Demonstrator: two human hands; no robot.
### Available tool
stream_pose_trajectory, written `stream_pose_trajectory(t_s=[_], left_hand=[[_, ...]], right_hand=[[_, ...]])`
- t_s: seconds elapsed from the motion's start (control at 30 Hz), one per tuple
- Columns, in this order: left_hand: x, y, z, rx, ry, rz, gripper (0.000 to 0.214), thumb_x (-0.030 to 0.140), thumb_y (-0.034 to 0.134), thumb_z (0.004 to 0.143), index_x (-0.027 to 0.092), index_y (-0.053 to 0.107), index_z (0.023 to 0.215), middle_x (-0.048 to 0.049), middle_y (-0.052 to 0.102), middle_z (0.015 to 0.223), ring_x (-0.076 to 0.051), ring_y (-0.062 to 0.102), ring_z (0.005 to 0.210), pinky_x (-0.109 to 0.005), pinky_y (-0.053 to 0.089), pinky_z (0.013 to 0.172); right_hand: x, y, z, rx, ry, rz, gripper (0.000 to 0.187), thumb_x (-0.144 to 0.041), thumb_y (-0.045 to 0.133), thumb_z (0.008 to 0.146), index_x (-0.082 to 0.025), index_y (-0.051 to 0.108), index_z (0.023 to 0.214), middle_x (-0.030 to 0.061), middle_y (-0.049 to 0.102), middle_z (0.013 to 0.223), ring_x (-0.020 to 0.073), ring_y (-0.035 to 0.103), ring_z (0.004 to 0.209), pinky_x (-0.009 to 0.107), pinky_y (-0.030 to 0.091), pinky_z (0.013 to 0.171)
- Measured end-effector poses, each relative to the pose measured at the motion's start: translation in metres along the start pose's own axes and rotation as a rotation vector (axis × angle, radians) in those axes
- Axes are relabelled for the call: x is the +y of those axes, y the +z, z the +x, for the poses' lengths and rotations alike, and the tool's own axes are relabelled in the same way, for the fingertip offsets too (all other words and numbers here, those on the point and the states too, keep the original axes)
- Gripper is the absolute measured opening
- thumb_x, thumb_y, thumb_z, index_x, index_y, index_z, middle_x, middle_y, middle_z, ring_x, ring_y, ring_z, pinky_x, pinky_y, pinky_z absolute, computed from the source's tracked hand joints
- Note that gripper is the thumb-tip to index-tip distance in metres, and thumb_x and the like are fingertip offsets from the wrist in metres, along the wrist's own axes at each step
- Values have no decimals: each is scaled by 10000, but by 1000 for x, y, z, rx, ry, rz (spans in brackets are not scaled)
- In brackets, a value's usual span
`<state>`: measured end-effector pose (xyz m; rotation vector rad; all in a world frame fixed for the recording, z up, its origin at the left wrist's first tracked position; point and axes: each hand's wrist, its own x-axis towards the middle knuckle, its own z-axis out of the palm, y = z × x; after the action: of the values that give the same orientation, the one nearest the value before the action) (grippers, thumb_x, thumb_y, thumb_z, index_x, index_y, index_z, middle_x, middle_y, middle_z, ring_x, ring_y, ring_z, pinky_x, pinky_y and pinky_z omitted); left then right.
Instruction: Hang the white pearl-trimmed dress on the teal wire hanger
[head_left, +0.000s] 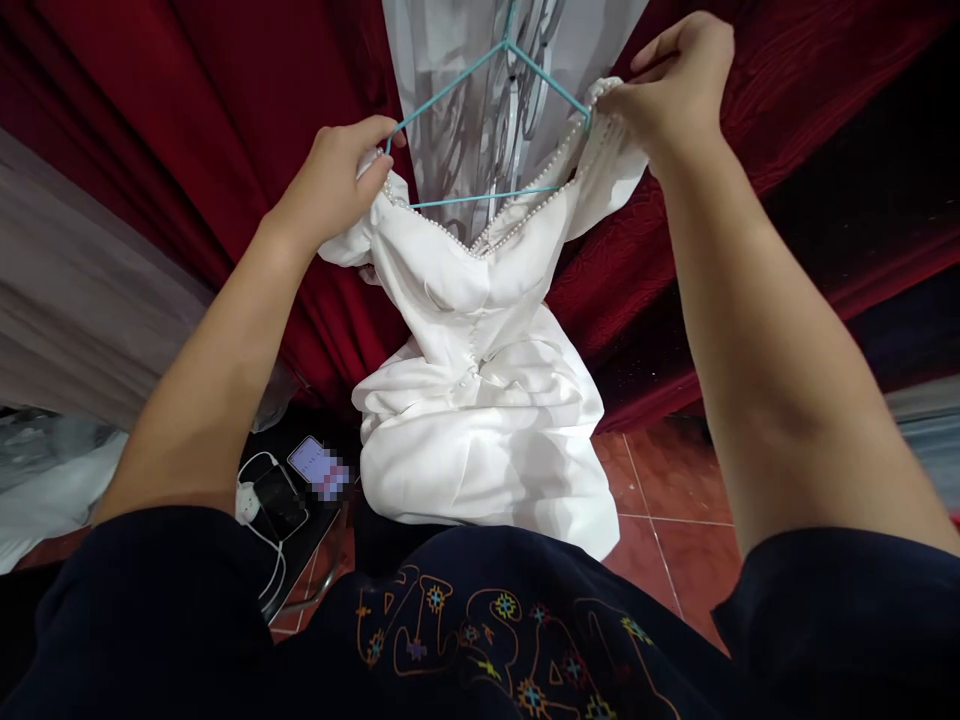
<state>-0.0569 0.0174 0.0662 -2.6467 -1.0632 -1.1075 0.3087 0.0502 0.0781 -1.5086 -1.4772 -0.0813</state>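
Observation:
A white dress [480, 450] with pearl beading along its V neckline hangs before me on a thin teal wire hanger [457, 85]. My left hand [341, 180] pinches the shoulder on the left, thumb and fingers closed around the beaded edge at the hanger's end. On the other side, my right hand [675, 95] grips the right shoulder strap near the hanger's corner, its fingers partly hidden behind the wrist. Below the gathered waist, the skirt bunches up close to my body. The hanger's hook runs out of view at the top.
Dark red curtains [247, 130] hang on both sides, with grey-white cloth [442, 60] between them. At lower left, a black stool or chair seat [330, 515] carries a phone [281, 500], a white cable [281, 575] and a card [315, 462]. Red tiles [675, 500] cover the floor.

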Motion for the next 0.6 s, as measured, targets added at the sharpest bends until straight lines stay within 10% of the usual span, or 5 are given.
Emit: stream_pose_trajectory(t_s=[0.23, 0.4, 0.6], left_hand=[[9, -6, 5, -10, 7, 34, 388, 127, 613, 969, 198, 739, 1329, -10, 728, 951, -178, 467, 690, -326, 469, 812], [8, -1, 6, 23, -17, 84, 426, 313, 535, 1007, 212, 696, 1388, -80, 770, 1204, -329, 690, 1023, -495, 528, 951], [2, 15, 10, 97, -116, 40, 459, 347, 653, 939, 217, 685, 1378, -73, 738, 1335, -342, 679, 1207, -527, 506, 1074]], right_hand=[[2, 2, -4, 78, 35, 142, 498, -131, 813, 871, -251, 379, 659, -79, 509, 705, -14, 394, 661, 132, 340, 581], [-4, -17, -11, -30, 45, 115, 300, -328, 877, 840, -93, 696, 788, -71, 623, 679, -14, 412, 633, 167, 312, 594], [8, -33, -51, -41, -196, -60, 349, -168, 646, 1007, -89, 722, 1339, 122, 696, 1392, 154, 622, 1267, 287, 446, 1143]])
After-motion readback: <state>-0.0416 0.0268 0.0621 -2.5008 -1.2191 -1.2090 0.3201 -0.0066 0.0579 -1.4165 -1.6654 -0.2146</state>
